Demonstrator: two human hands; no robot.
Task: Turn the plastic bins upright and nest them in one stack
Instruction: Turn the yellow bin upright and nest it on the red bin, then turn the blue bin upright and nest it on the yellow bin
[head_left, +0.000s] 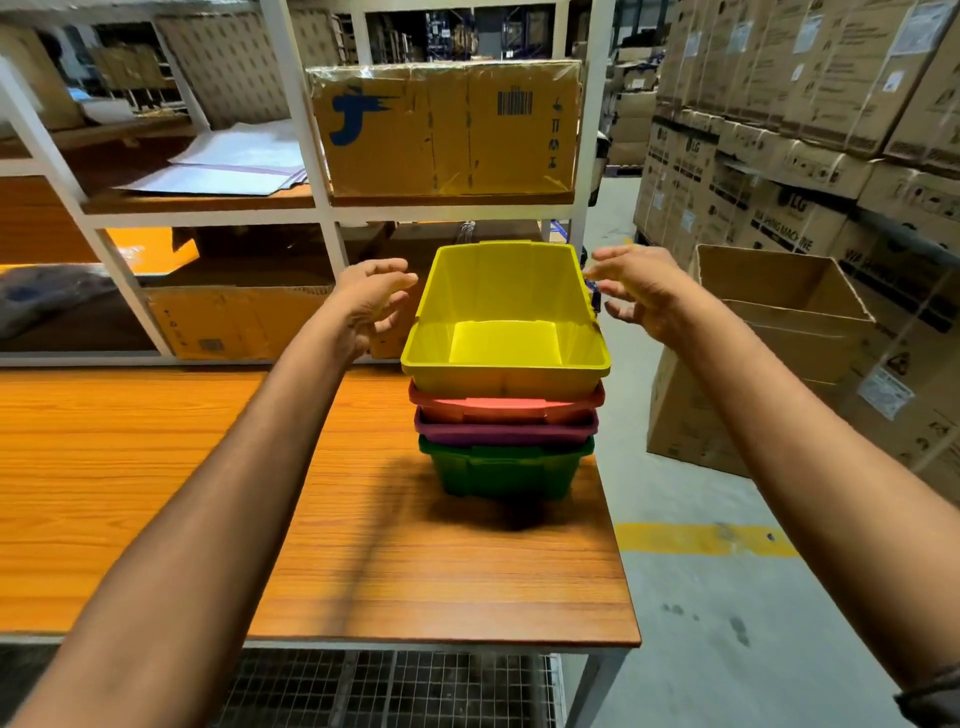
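Hands flank the yellow bin (503, 375): the left hand (371, 301) and right hand (640, 295) sit just beside its upper rim, fingers loosely curled and gripping nothing. It tops an upright nested stack, seated in the red bin (506, 409), then the purple bin (504, 432) and the green bin (501, 474). All are glossy plastic with tapered walls, standing near the right edge of the wood-grain table (208, 441).

An orange worktop (156, 467) is backed by a white shelf rack (322, 208), on which a wrapped cardboard box (447, 130) and white sheets (228, 161) are kept; an open carton (779, 322) is set beside stacked cartons (779, 104)
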